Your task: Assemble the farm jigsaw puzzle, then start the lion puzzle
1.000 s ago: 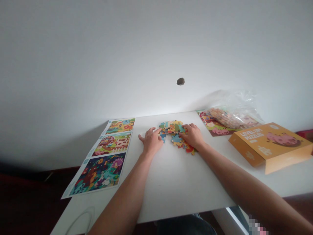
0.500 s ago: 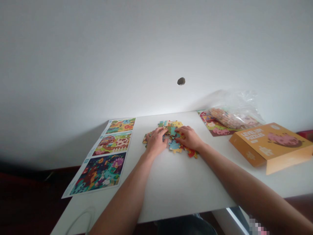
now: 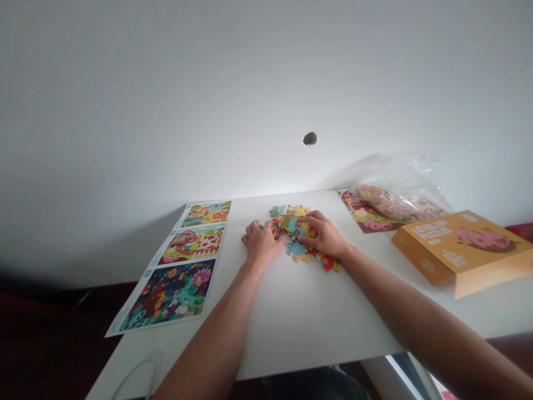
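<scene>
Colourful jigsaw pieces (image 3: 298, 250) lie in a heap on the white table, several of them overlapping. At the heap's left edge is my left hand (image 3: 261, 244), with its fingers bent and spread apart over pieces that it partly hides. On the other side my right hand (image 3: 325, 236) has its thumb and fingers about a green and teal puzzle piece (image 3: 288, 224) on top of the heap. What lies beneath both palms is hidden.
A sheet with three printed pictures (image 3: 194, 244) lies at the left. To the right are an orange puzzle box (image 3: 470, 239), a clear bag of pieces (image 3: 395, 197) and a farm picture (image 3: 375, 223) partly under the bag. A wall (image 3: 208, 111) with a round hole rises behind the table (image 3: 291, 316).
My left fingers have drawn back leftward from the middle of the heap, uncovering more pieces. The green and teal piece now shows more fully near my right fingertips, which have hardly moved.
</scene>
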A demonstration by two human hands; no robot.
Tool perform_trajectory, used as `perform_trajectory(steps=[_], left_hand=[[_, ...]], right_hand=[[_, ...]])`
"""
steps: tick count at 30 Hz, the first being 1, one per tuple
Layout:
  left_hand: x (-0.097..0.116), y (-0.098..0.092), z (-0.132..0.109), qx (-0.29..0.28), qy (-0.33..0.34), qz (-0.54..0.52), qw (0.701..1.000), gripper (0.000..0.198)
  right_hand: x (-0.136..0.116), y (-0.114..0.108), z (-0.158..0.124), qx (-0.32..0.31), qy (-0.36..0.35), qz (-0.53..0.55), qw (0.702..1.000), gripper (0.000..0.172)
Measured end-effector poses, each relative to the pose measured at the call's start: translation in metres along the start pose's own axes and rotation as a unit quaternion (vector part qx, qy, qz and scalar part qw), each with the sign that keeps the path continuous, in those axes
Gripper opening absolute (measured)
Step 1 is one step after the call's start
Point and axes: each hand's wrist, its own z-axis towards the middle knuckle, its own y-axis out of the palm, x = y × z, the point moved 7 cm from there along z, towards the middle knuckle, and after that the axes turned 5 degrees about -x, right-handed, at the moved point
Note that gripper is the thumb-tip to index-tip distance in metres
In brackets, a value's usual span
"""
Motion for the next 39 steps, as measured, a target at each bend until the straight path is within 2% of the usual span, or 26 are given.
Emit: perform_trajectory(steps=[2,5,10,13,16,20,23,26,32,39], left_hand=[[0.0,0.002,0.0,-0.005,0.006,-0.011,1.0,0.049],[0.001,0.002,0.003,0.017,0.031,-0.045,0.998,0.048],[0.0,-0.005,0.006,0.065,0.049,-0.101,0.992,0.045],[0.002,-0.017,0.004,0.116,0.064,-0.145,0.98,0.045],[0.011,-0.026,-0.001,0.145,0.119,-0.183,0.965,0.047],[0.025,-0.016,-0.004,0.079,0.201,-0.171,0.961,0.061],[0.021,-0.002,-0.002,0.022,0.169,-0.114,0.979,0.074],[0.012,0.008,0.002,-0.011,0.128,-0.082,0.988,0.074],[0.017,0.007,0.005,0.002,0.163,-0.143,0.976,0.055],[0.023,-0.009,0.002,0.06,0.216,-0.213,0.951,0.044]], right_hand=[[-0.004,0.003,0.0,-0.021,-0.009,0.009,1.0,0.047],[-0.006,0.007,0.0,-0.037,-0.019,0.016,0.999,0.047],[-0.006,0.001,0.0,-0.028,-0.031,-0.032,0.999,0.048],[-0.002,-0.005,-0.002,-0.039,0.005,-0.112,0.993,0.059],[0.008,-0.008,-0.005,-0.063,0.06,-0.175,0.981,0.069],[0.019,-0.005,-0.006,-0.08,0.109,-0.183,0.974,0.061],[0.02,-0.003,-0.005,-0.069,0.099,-0.173,0.978,0.057],[0.02,-0.003,-0.004,-0.054,0.083,-0.161,0.982,0.055],[0.018,-0.007,-0.004,-0.021,0.061,-0.129,0.99,0.051],[0.0,-0.009,-0.003,0.015,0.007,-0.053,0.998,0.041]])
